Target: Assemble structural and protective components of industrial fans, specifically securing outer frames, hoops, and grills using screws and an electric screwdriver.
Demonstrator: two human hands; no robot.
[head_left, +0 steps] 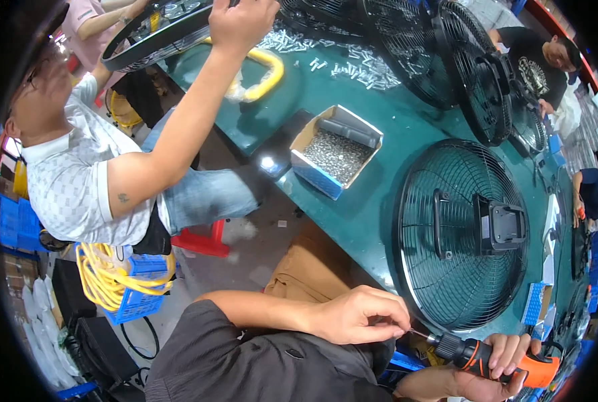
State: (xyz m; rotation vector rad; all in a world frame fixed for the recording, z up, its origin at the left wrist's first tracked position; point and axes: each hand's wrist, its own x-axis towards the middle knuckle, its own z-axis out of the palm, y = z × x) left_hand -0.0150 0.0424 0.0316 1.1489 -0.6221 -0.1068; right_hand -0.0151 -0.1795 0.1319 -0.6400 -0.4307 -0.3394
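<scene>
In my right hand (493, 368) is an orange and black power screwdriver (470, 354), its fingers wrapped round the body. The tool points left, its thin bit (420, 333) reaching to my other hand. My left hand (363, 316) is closed in a pinch at the bit's tip; whatever sits between the fingertips is too small to make out. Just beyond both hands, a round black fan (463, 234) lies on the green table (339, 224), a bar handle and a black bracket on its wire grille.
An open box (338, 151) holds many small metal parts and a dark cylinder. Loose screws (369, 70) are scattered farther back, near a yellow hose-like loop (269, 74) and upright fan grilles (446, 60). A co-worker (104, 167) at left reaches over the table; another person (540, 67) stands far right.
</scene>
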